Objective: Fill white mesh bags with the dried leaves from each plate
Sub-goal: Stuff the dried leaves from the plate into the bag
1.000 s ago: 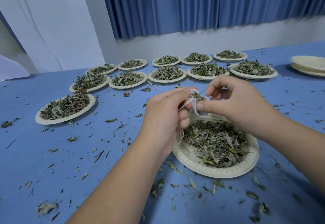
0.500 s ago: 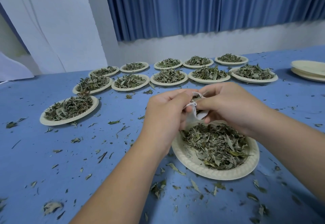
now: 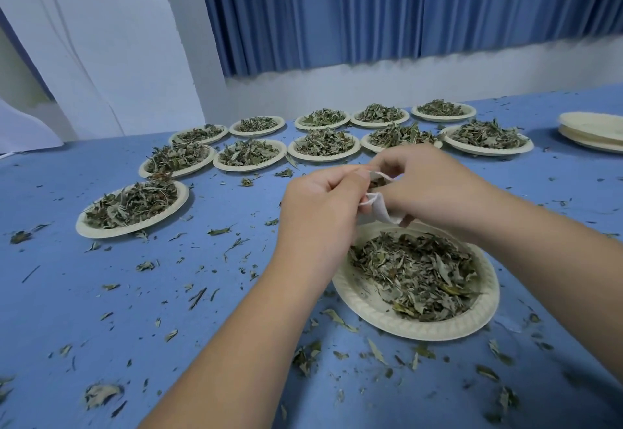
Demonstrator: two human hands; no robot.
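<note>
Above a ridged paper plate (image 3: 364,300) of dried leaves (image 3: 414,273) near the table's (image 3: 67,293) front edge, left hand (image 3: 320,212) and right hand (image 3: 435,189) pinch a small white mesh bag (image 3: 381,211) with curled fingers (image 3: 344,175), its drawstring showing between them.

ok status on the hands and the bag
Hands: left hand and right hand pinch small white mesh bag. Bag above near cream paper plate of dried leaves. Nothing blocking.

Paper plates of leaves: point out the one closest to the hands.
The plate nearest the camera, just below the left hand and right hand holding the white mesh bag. The other leaf plates sit farther back or off to the left.
</note>
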